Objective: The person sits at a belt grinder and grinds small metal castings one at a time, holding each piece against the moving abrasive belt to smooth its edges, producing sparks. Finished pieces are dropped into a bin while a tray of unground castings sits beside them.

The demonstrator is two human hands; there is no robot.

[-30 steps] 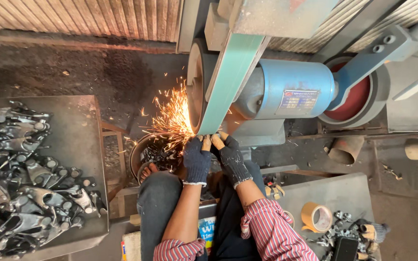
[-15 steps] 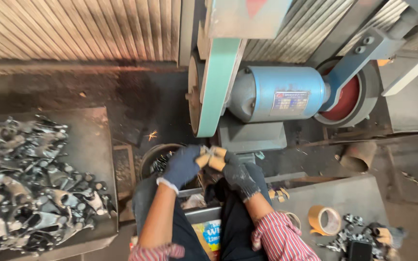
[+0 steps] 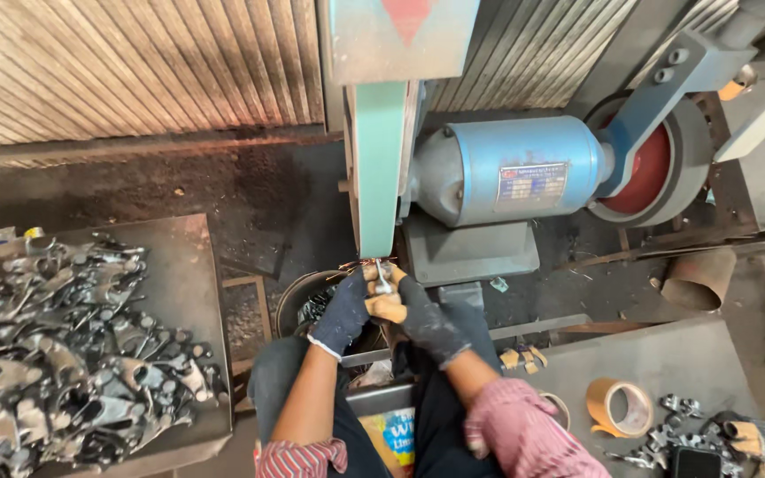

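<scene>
Left hand: dark glove, fingers closed on the left side of a small metal part, held up at the lower end of the belt.
Right hand: dark glove with tan fingertips, closed on the same part from the right; the two hands touch each other around it.
Metal part: shiny, small, pinched between both hands, its tip at or just against the belt; a few faint sparks show there. Exact shape too small to tell.
Sanding belt: green, running upright from the top of the view down to the hands.
Motor: blue drum, just right of the belt, on a grey base.
Red wheel: far right end of the motor, behind a blue-grey arm.
Bucket: dark and round, just left of the hands and below them, metal bits inside.
Left tabletop: dark sheet, heaped with shiny metal pieces.
Right tabletop: grey, near right; carries a tape roll, some more small metal pieces and a spare glove.
Wall: corrugated sheet, far side.
</scene>
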